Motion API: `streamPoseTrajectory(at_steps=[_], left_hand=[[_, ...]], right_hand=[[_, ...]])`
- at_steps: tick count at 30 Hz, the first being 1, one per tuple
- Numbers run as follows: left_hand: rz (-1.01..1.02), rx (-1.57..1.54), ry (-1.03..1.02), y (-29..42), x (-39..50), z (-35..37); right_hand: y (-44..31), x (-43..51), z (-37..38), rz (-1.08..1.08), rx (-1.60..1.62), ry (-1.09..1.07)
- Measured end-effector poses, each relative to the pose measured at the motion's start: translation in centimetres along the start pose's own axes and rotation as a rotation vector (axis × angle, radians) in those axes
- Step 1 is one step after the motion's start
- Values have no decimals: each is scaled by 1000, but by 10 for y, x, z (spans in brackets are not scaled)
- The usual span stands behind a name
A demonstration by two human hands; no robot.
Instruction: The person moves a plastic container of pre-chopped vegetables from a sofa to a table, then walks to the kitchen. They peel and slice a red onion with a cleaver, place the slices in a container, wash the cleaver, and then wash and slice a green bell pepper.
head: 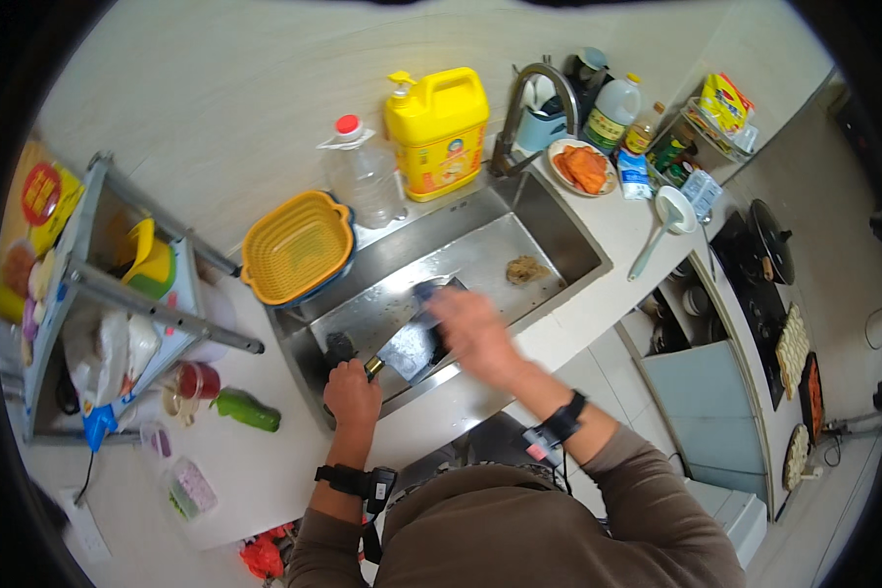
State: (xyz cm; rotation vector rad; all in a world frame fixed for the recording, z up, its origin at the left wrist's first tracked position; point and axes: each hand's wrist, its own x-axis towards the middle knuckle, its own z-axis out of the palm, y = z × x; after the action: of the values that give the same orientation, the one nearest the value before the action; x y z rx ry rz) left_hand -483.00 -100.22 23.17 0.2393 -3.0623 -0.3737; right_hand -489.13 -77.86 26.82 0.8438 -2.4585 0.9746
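My left hand (pixel 353 397) grips the dark handle of a cleaver (pixel 408 349), which has a brass-coloured collar. Its broad steel blade lies tilted over the near part of the stainless steel sink (pixel 478 246). Blurred by motion, my right hand (pixel 474 334) is over the far end of the blade and has its fingers around a dark bluish cloth (pixel 426 295). The hand hides part of the blade, and something dark shows beside it. A dark scouring pad (pixel 339 345) sits in the sink's left corner, and a tan tangled scrubber (pixel 525 270) lies at the right.
Left of the sink are a yellow draining basket (pixel 298 246), a green pepper (pixel 246 410) and a metal rack (pixel 165 305). Behind stand a yellow detergent jug (pixel 441 136), a clear bottle (pixel 364 176) and the faucet (pixel 536 110). A plate of orange food (pixel 582 169) is at right.
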Motion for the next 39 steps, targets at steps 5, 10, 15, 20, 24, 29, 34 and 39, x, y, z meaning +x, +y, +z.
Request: streamPoseTrajectory(at_steps=[5, 10, 15, 20, 24, 29, 34, 39], left_hand=[[-168, -119, -260, 38, 21, 1], [-224, -54, -302, 70, 25, 8], [-302, -115, -343, 109, 26, 29], [-342, -412, -356, 151, 38, 58], [-637, -1041, -503, 194, 49, 76], [-1070, -2196, -886, 223, 80, 88], [-1051, -2595, -939, 274, 113, 107], [-1077, -2722, -515, 324, 166, 108]], right_hand=[[-16, -10, 25, -113, -116, -308], [74, -11, 1, 12, -215, -253], [202, -20, -57, 314, -381, -247], [308, -33, -144, 568, -526, -263], [334, 5, -149, 424, -405, -192], [354, 98, -114, 239, -135, 25], [374, 146, -104, 337, -205, -209], [381, 147, -108, 266, -143, -225]])
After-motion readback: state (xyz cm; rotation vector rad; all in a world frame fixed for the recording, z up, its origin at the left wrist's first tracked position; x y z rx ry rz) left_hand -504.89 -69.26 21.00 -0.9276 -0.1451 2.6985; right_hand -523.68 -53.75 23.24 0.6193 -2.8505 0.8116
